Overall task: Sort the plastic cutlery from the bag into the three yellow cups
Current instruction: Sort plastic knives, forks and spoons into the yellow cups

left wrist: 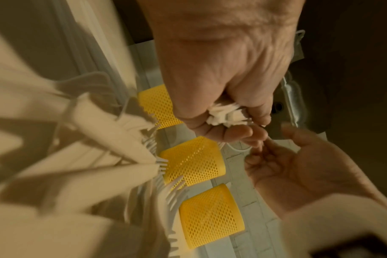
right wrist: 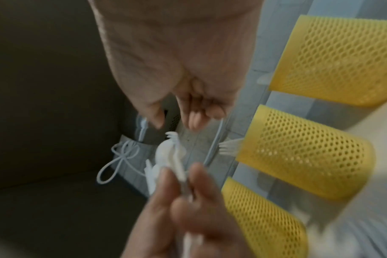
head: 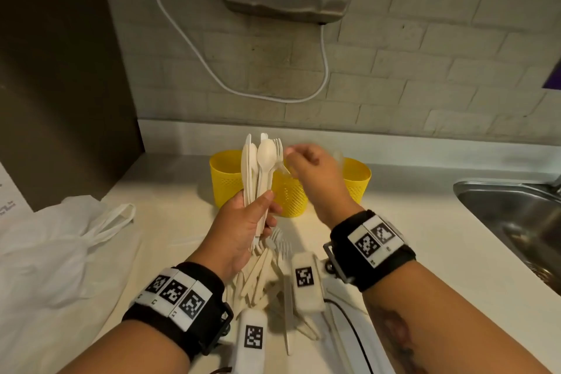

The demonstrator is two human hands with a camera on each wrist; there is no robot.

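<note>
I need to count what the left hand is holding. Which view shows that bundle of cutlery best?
The head view: the bundle of cutlery stands upright in the left hand, spoon, forks and flat pieces distinguishable. The left wrist view shows only handle ends inside the fist; the right wrist view shows it blurred.

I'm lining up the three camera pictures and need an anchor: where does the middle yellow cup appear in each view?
Head: middle yellow cup sits centre frame, between the left hand and the right hand, partly hidden by both.
Left wrist: middle yellow cup is at centre, second in the diagonal row of three.
Right wrist: middle yellow cup is right of centre, a fork head poking out of its mouth.
Shared landmark: the white cable on the brick wall.
</note>
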